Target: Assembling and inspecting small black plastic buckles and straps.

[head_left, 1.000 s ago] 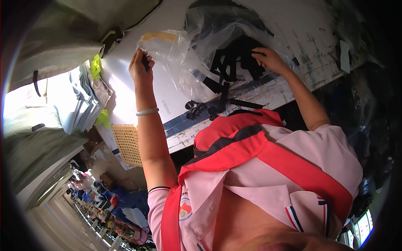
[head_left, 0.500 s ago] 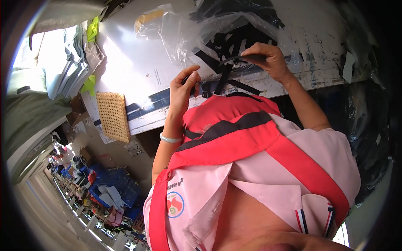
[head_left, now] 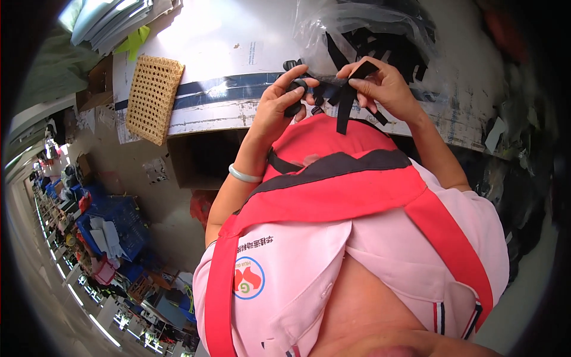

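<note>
Just above my red apron, my left hand (head_left: 276, 107) has its thumb and fingers closed round a black rounded piece (head_left: 295, 98) whose kind I cannot make out. To its right, my right hand (head_left: 385, 89) pinches a black webbing strap (head_left: 344, 113), one end hanging toward the apron and the other sticking up past the thumb. A black plastic buckle (head_left: 291, 63) shows just beyond my left fingers. Between the hands, near the table edge, is a smaller dark buckle (head_left: 317, 110). More black straps (head_left: 389, 53) lie in a heap beyond my right hand.
Clear plastic film (head_left: 380, 21) lies round the strap heap on the white-topped table (head_left: 226, 56). A woven cane mat (head_left: 153, 98) overhangs the table's front edge at left. Grey-white sheets (head_left: 119, 21) are piled at the far left. Blue crates (head_left: 116, 220) stand on the floor.
My hands have come closer together. The strap in my right hand, held out sideways before, now hangs down across the fingers. The view has shifted, and the mat sits higher in it.
</note>
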A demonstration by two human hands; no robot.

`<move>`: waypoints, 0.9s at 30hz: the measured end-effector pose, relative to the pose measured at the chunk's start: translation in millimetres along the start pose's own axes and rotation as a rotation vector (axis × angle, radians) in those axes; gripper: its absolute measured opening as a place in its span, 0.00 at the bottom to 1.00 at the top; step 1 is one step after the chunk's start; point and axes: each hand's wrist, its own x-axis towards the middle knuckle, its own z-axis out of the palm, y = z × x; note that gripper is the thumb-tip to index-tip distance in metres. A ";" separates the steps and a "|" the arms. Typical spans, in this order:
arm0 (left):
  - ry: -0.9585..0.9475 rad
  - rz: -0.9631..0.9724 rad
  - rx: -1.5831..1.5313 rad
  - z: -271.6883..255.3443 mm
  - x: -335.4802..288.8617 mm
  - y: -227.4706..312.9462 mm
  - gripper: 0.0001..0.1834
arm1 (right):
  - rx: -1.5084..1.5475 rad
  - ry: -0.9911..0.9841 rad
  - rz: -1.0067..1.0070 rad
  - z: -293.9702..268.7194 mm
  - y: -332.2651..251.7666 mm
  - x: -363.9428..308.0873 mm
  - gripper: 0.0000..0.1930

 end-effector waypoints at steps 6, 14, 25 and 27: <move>0.021 0.130 0.384 -8.9 -36.3 8.9 0.34 | -0.067 -0.102 0.076 63.6 -1.6 36.0 0.10; 0.002 0.097 0.265 -36.7 -60.9 22.5 0.38 | -0.290 -0.091 0.058 103.3 7.3 62.0 0.11; -0.001 0.313 0.363 -64.6 -69.3 34.8 0.10 | 0.556 -0.371 0.457 123.5 33.2 70.5 0.11; 0.113 0.396 0.393 -69.8 -69.8 32.3 0.09 | 0.253 -0.284 0.348 131.4 21.1 67.2 0.12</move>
